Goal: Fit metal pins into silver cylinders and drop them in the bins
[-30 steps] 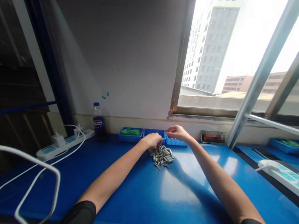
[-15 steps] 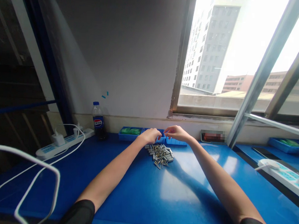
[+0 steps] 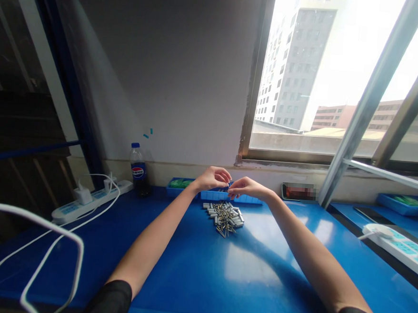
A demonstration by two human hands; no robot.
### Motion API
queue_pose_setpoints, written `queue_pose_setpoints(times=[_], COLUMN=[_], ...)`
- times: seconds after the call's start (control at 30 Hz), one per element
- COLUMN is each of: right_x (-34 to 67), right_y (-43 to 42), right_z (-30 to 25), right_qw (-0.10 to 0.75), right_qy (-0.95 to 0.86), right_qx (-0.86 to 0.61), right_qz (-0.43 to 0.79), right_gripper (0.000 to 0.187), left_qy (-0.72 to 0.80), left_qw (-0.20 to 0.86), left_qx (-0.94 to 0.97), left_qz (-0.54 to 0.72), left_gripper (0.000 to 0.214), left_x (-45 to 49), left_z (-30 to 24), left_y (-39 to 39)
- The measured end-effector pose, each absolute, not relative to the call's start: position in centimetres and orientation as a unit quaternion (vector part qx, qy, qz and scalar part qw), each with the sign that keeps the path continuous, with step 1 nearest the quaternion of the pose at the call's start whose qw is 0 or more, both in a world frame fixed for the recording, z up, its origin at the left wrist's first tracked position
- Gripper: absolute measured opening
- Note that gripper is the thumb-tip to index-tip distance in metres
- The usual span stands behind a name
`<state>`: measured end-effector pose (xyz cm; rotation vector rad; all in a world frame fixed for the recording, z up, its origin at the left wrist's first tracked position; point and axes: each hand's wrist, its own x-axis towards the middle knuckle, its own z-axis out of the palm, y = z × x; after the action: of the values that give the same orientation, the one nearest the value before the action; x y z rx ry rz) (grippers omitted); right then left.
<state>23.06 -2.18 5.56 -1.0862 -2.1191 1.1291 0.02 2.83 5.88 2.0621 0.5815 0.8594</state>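
Both hands are raised above the far middle of the blue table (image 3: 201, 270), fingertips nearly meeting. The left hand (image 3: 212, 178) has its fingers curled narrow; the right hand (image 3: 245, 187) is pinched at thumb and forefinger (whether either grips a small part cannot be told at this size). Just below and nearer lies a pile of small metal parts (image 3: 224, 214), loose on the surface. Behind the hands, blue trays (image 3: 215, 195) line the far wall; the left one, the green-filled tray (image 3: 179, 184), is partly hidden. A cola bottle (image 3: 137, 169) stands far left, beside a white power strip (image 3: 91, 197).
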Motion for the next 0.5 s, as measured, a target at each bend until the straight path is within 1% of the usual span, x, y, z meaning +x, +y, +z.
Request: queue_pose_setpoints(times=[0.13,0.2,0.3,0.4,0.5], right_x=[23.2,23.4,23.9,24.6,25.3], right_y=[-2.1,-1.7,-0.8,0.1,0.6], right_z=[5.6,5.2,4.4,3.6,3.2], right_qw=[0.261,0.255,0.233,0.248,0.272], right_qy=[-0.772,-0.779,-0.797,-0.780,-0.744], right_qx=[-0.434,-0.447,-0.485,-0.548,-0.597], right_qz=[0.384,0.359,0.273,0.175,0.123], right_gripper=[0.055,0.049,0.035,0.023,0.019], left_qy=[0.254,0.270,0.301,0.310,0.309], left_qw=[0.367,0.321,0.225,0.154,0.120], left_qx=[0.845,0.867,0.902,0.931,0.942], left_qz=[0.295,0.270,0.211,0.114,0.049], left_gripper=[0.035,0.029,0.023,0.028,0.037], left_x=[-0.3,-0.2,0.1,0.6,1.1], left_z=[5.8,5.6,5.2,4.5,3.5], left_y=[2.8,2.7,2.7,2.8,2.9])
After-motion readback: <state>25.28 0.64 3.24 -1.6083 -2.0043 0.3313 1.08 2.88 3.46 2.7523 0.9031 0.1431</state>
